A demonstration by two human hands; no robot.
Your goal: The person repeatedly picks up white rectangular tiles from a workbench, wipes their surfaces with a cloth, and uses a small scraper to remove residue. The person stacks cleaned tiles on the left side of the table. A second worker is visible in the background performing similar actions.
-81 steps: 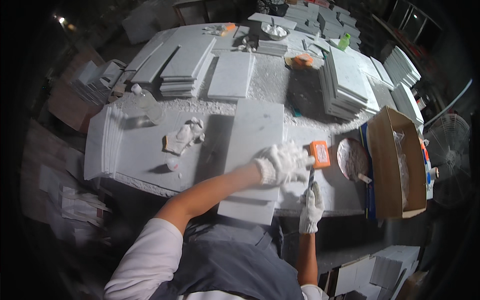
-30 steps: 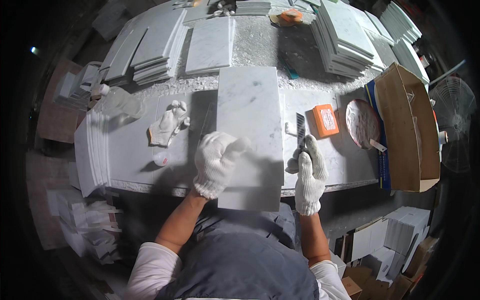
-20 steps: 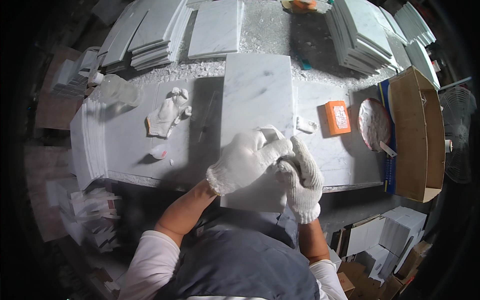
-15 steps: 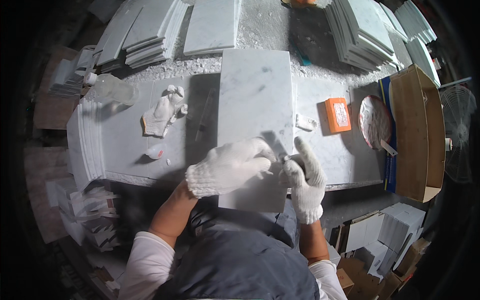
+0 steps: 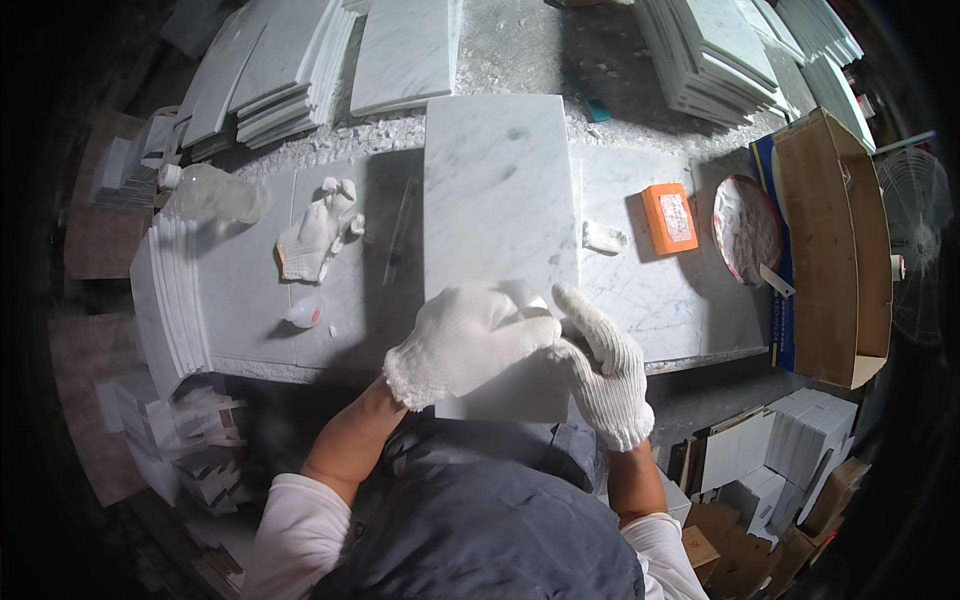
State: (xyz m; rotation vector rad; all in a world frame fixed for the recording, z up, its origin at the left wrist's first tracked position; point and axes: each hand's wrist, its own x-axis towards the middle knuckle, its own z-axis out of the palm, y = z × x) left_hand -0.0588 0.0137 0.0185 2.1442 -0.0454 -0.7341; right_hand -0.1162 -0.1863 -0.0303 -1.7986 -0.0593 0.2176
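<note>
A long white marble tile [image 5: 497, 190] with grey veins lies in front of me, its near end jutting past the table's front edge. Over that near end my left hand [image 5: 475, 335], in a white knitted glove, has its fingers curled together. A small pale piece [image 5: 537, 307] shows at its fingertips, too blurred to name. My right hand [image 5: 605, 370], gloved the same way, meets the left at the tile's right edge. Its fingers are bent and closed, and what they grip is hidden.
Left on the table are a clear plastic bottle [image 5: 215, 193] and a spare glove [image 5: 318, 230]. Rightward lie an orange box [image 5: 669, 218], a round dish of white paste [image 5: 746, 235] and an open cardboard box [image 5: 835, 250]. Tile stacks [image 5: 710, 60] stand along the back.
Both hands have drawn closer together, fingertips now meeting. The greyish flat piece seen between them earlier is mostly covered. The whole view has shifted slightly.
</note>
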